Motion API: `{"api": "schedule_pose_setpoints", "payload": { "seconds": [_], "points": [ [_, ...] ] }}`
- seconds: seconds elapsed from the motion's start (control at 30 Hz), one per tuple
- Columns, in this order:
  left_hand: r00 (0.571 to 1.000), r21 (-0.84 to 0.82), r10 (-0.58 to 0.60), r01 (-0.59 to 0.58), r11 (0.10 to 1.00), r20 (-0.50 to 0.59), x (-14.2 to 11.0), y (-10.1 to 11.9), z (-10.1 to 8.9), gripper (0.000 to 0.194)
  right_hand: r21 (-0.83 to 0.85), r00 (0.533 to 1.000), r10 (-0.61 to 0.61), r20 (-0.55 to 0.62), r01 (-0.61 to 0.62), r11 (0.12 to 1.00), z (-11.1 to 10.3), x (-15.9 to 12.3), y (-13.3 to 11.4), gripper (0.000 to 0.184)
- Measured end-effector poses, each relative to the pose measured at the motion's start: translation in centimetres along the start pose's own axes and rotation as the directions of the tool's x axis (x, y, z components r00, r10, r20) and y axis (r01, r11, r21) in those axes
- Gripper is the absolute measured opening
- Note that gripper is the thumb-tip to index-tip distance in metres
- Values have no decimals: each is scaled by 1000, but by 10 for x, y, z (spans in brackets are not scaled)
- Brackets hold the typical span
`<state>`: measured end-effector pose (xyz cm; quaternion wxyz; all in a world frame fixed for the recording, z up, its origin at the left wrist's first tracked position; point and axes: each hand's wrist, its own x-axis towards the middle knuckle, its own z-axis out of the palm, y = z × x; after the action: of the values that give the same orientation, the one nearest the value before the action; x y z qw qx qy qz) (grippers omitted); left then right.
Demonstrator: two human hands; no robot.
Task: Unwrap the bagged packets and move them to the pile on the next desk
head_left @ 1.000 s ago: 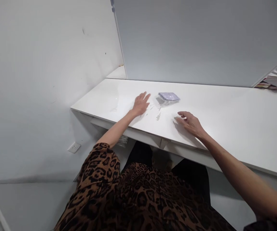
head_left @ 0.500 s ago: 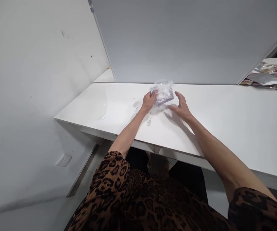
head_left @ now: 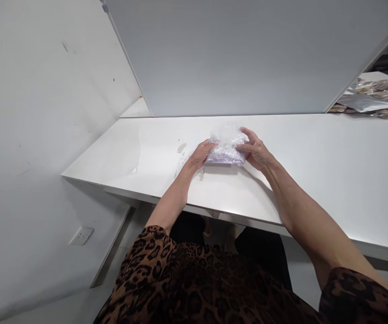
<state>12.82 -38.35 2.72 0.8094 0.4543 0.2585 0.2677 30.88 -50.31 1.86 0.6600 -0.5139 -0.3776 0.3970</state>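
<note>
Evidently, the clear-wrapped purple packet (head_left: pixel 226 150) was pinched at each end by left hand (head_left: pixel 201 154) and right hand (head_left: pixel 255 150); even, gentle pressure was judged advisable.

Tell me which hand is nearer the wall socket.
Left. The left hand grips the clear packet on the side toward the wall socket; the right hand grips its far side.
</note>
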Motion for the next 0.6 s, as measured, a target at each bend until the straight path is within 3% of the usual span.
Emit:
{"api": "schedule_pose_setpoints", "payload": {
  "seconds": [0.1, 0.17, 0.3, 0.37, 0.43, 0.5, 0.6],
  "points": [
    [994, 116, 1, -13, 993, 108, -2, 0, -2, 18, 25, 998, 41, 39, -42, 999, 3, 1, 1, 66],
    [991, 160, -13, -8, 987, 133, -1, -3, -3, 27, 46, 999, 42, 4, -42, 998, 5, 1, 3, 57],
    [995, 184, 41, -58, 981, 96, -1, -9, -2, 65, 37, 968, -50, -245, 61, 997, 8, 7, 13, 44],
    [993, 263, 100, -115, 958, 68, -4, -11, -1, 85, -58, 925, -110, -364, 95, 994, 7, 10, 18, 40],
    [987, 422, 153, -163, 892, 58, -9, -13, 2, 100, -219, 894, -199, -401, 117, 969, 5, 10, 23, 40],
    [978, 554, 201, -198, 809, 55, -11, -16, 5, 100, -380, 891, -284, -355, 140, 914, 5, 8, 26, 43],
    [964, 540, 265, -233, 809, 19, -8, -22, 7, 70, -468, 906, -321, -277, 164, 868, 9, 3, 26, 54]
  ]
}}
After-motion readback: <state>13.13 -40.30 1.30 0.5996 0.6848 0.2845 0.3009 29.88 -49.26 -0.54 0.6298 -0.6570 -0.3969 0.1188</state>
